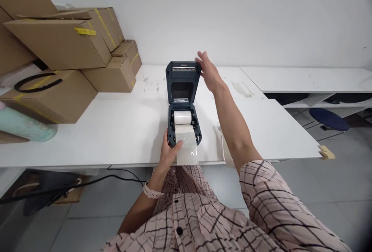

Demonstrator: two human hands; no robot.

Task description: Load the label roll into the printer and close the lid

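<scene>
A dark label printer (pixel 170 128) stands on the white table with its lid (pixel 182 76) raised and tilted back. Inside sits a white label roll (pixel 183 117). From it a strip of labels (pixel 186 143) runs out over the front and hangs past the table edge. My left hand (pixel 169 152) grips the printer's front left corner, its thumb pressed on the strip and its fingers partly hidden along the side. At the lid's upper right corner is my right hand (pixel 207 70), fingers stretched out and apart; whether it touches the lid is hard to tell.
Cardboard boxes (pixel 66 43) are piled at the left, with a black curved strap (pixel 37 81) on one. A mint-green bottle (pixel 26 124) lies near them. Right of the printer, a pale strip (pixel 225 147) hangs at the table edge. A blue stool (pixel 328 119) stands farther right.
</scene>
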